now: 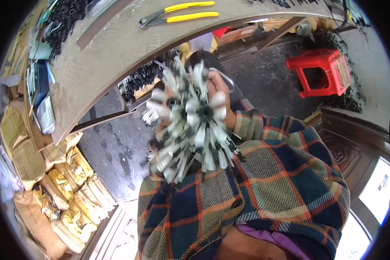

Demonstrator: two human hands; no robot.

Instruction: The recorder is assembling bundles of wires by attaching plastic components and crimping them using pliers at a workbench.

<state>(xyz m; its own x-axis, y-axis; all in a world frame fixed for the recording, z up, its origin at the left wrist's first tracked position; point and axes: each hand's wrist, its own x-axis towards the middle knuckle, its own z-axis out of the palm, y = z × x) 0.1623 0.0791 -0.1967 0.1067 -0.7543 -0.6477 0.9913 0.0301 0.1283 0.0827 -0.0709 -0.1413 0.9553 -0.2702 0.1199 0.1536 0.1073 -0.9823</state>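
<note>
Holding: the right hand [219, 93] was closed around a thick bundle of small white-capped pieces with dark stems [190, 125], gripping it from the far side with fingers wrapped over the top.
Bundle position: it was raised close to the camera, above the plaid sleeves, and fanned outward like a burst; motion blur hid the finer detail of the pieces.
Left hand: it was hidden behind the bundle, so I could not tell whether it was open or gripping.
Sleeves: both forearms wore a plaid fabric [264, 186] in blue, green and orange, filling the lower middle of the view.
Surface: a worn wooden surface [112, 47] curved across the upper left, well apart from the bundle.
Cutters: a pair of yellow-handled cutters [177, 15] lay on that surface near its far edge.
Dark parts: a heap of small black parts [67, 19] sat at the surface's left end.
Stool: a red plastic stool [320, 71] stood on the dark floor to the upper right.
Sacks: tan and yellow filled sacks [56, 190] were stacked on the floor at the lower left.
</note>
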